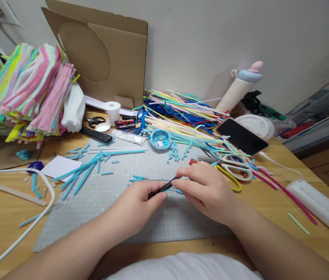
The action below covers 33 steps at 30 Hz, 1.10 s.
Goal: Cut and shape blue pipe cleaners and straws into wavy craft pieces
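Here, in the head view, both hands work low over a grey cutting mat [94, 206] that lies on a wooden table [269, 202]. The left hand [139, 206] is curled, thumb and forefinger pressed together on the near end of a thin black stick [164, 188]. The right hand [208, 190] is curled too, its fingertips pinching the far end of the same stick, which slants between the two hands just above the middle of the mat. Light blue pipe-cleaner pieces [138, 178] lie on the mat right beside the stick; whether they touch it I cannot tell. More cut blue pieces [85, 169] are scattered toward the mat's left part. Just beyond the right hand rest scissors [231, 169] with yellow and white handles, and near them a black phone [241, 136] lies tilted. A small blue woven bowl [160, 139] sits at the mat's far edge, before a loose heap of pipe cleaners [182, 114]. Stacked pastel pipe cleaners [27, 89] fill the left, cardboard [102, 50] leans on the wall, and a capped bottle [240, 87] leans at the right.
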Each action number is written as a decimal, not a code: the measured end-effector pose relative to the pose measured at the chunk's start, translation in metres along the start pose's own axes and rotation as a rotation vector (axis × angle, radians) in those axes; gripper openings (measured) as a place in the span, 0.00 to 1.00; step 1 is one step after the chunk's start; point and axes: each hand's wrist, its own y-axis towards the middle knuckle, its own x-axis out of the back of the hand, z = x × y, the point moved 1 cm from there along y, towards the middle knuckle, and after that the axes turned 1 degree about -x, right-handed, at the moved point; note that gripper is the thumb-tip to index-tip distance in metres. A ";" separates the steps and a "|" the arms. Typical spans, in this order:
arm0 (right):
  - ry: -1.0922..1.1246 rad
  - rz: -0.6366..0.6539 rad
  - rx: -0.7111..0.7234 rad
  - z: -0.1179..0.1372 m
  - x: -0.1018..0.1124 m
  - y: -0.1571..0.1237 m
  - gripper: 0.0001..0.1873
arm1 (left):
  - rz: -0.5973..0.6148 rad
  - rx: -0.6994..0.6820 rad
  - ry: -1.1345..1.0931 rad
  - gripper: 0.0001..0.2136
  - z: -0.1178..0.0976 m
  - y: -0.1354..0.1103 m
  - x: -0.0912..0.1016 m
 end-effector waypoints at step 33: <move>0.026 0.118 0.083 0.000 0.013 0.001 0.09 | -0.007 0.059 0.046 0.05 0.003 -0.004 0.001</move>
